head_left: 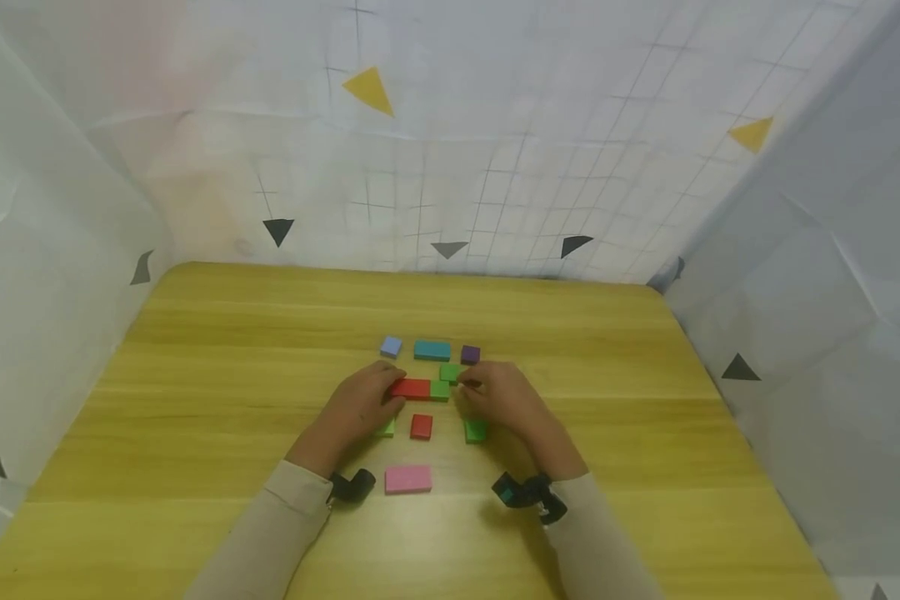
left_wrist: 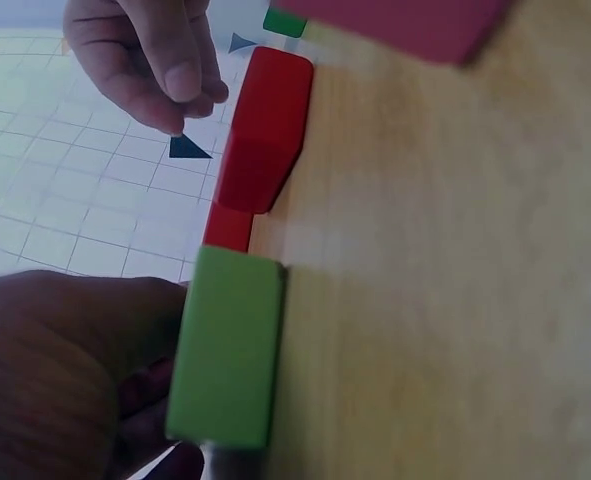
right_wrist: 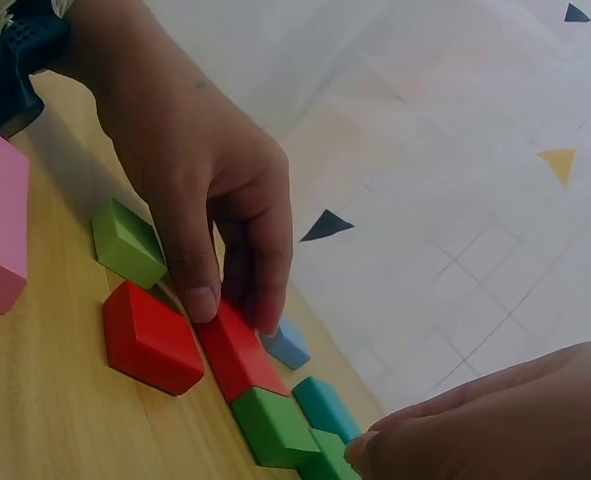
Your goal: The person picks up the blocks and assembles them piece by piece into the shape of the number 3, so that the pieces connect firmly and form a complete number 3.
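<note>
My left hand (head_left: 358, 406) pinches the left end of a long red block (head_left: 412, 389), thumb on its near side and fingers on the far side. Against that block's right end sits a green block (head_left: 439, 391). A second green block (head_left: 450, 372) lies just behind it, offset to the right, and touches it in the right wrist view. My right hand (head_left: 508, 400) is beside this second block, bent fingertips right at its right edge. Nothing shows between the right thumb and fingers in the left wrist view.
Behind lie a light blue block (head_left: 391, 347), a teal block (head_left: 432, 350) and a purple block (head_left: 470, 355). Nearer are a light green block (head_left: 387, 429), a small red block (head_left: 421, 427), another green block (head_left: 476, 432) and a pink block (head_left: 408, 479). Patterned cloth surrounds the wooden table (head_left: 232, 333).
</note>
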`<state>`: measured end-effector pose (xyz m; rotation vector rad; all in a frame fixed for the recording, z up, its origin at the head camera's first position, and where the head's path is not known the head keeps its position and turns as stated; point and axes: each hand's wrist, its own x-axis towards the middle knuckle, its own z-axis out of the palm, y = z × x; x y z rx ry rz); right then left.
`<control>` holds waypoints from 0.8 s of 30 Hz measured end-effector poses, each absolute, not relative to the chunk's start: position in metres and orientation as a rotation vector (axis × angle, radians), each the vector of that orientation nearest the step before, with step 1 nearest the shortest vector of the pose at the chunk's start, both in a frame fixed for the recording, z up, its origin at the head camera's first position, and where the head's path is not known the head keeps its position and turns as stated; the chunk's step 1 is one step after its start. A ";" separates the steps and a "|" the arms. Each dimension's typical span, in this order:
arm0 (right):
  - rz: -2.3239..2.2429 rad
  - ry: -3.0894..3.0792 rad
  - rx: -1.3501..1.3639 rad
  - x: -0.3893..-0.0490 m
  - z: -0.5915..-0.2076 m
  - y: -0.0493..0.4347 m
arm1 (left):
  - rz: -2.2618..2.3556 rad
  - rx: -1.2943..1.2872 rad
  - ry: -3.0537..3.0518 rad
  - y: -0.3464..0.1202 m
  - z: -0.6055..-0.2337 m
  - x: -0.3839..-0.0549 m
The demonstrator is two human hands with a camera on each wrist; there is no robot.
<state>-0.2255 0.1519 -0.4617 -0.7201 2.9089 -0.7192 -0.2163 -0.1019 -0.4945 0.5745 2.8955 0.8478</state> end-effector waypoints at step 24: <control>-0.709 2.768 -0.760 -0.204 -0.472 0.172 | 0.864 0.634 2.923 -0.103 -0.494 -0.215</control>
